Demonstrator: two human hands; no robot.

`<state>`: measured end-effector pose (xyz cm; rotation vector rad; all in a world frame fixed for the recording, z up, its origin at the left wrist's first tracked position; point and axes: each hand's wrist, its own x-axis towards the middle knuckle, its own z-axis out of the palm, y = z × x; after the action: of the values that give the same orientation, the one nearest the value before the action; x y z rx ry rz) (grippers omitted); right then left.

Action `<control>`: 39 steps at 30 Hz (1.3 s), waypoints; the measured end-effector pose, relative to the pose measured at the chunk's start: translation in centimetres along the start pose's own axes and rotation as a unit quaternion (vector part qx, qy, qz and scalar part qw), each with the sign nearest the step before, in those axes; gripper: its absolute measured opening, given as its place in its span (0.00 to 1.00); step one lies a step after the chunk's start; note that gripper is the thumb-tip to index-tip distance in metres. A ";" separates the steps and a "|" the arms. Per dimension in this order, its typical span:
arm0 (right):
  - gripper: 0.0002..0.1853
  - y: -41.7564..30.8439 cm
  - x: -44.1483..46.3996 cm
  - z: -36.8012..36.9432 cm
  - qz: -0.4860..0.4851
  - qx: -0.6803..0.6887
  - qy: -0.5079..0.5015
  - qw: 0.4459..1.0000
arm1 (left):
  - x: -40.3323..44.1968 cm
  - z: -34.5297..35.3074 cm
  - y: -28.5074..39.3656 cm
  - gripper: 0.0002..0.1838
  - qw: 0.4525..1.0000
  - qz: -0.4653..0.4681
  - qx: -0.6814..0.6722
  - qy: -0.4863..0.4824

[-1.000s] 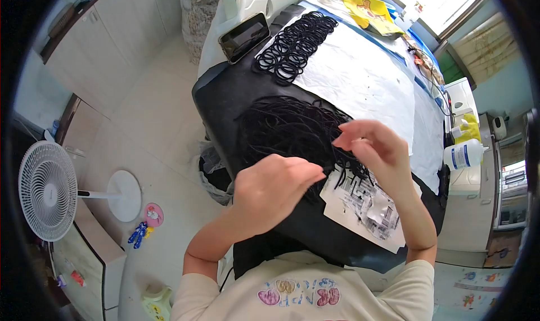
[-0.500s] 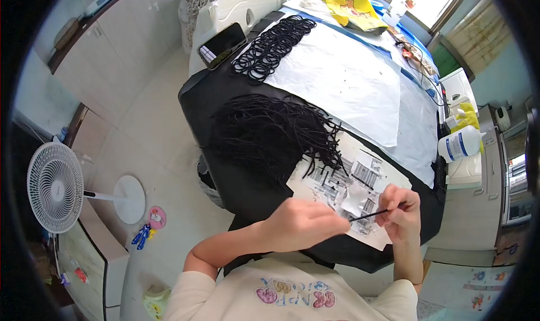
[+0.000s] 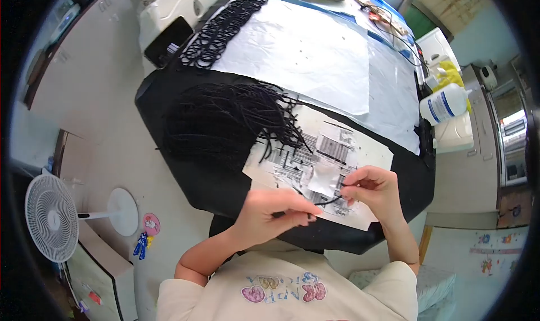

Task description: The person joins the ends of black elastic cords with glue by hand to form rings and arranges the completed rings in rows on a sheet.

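Note:
A thin black cord (image 3: 327, 202) spans the gap between my hands, over a pale cardboard sheet (image 3: 371, 158) with printed labels. My left hand (image 3: 277, 211) pinches one end of it between thumb and fingers. The other end is pinched by the fingertips of my right hand (image 3: 371, 189). Left of the cardboard lies a large pile of loose black cords (image 3: 219, 116), some ends resting on the sheet. Farther back, black rings (image 3: 222, 34) overlap in rows along the edge of a white sheet (image 3: 309, 54).
A phone (image 3: 169, 43) leans at the back left of the black-covered table (image 3: 197, 191). A white bottle (image 3: 444, 104) stands at the right, near a yellow cloth. On the floor at left is a white fan (image 3: 52, 217).
Both hands came down from above the pile, and a cord came to be held between them. The view has shifted, so the table sits farther left and higher.

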<state>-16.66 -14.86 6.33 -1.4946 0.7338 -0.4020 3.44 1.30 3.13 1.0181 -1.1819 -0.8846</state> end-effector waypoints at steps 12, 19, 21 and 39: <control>0.07 0.2 -0.2 1.3 -0.141 -0.297 0.011 0.944 | -0.5 2.9 -2.3 0.09 0.991 -0.102 -0.006 0.082; 0.08 0.9 -0.1 1.5 -0.167 -0.359 0.022 0.918 | -0.4 2.7 -3.5 0.10 0.987 0.033 0.135 0.082; 0.09 1.2 0.0 1.4 -0.172 -0.372 0.016 0.912 | -0.4 2.8 -3.3 0.10 0.984 0.038 0.156 0.080; 0.11 1.8 0.3 1.8 -0.200 -0.437 0.021 0.876 | -0.4 2.5 -3.2 0.10 0.989 0.031 0.137 0.044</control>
<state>-15.60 -13.56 4.34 -2.5280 0.6630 -0.4335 0.88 0.26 0.19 1.2219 -1.2746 -0.6328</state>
